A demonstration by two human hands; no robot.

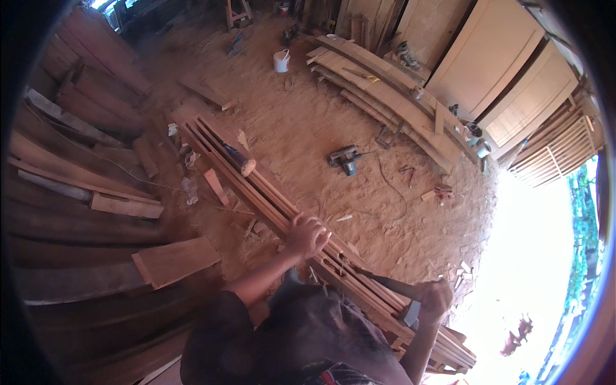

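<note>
Clasping diagonal timber (234, 178), left hand (307, 236) curls; right hand (436, 301) grips leftward-pointing dark tool (390, 283).

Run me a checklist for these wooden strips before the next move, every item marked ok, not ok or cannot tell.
1. Left hand on the wooden strips: ok, fingers curled over them.
2. Right hand gripping the long dark tool: ok.
3. Left hand apart from that tool: ok, a gap shows between them.
4. No loose tool lying on the strips: not ok, one with a rounded wooden end lies toward their far end.
5. Power saw off the strips: ok, it sits on the sandy-looking floor.
6. Saw unplugged: cannot tell, no plug shows clearly.
</note>
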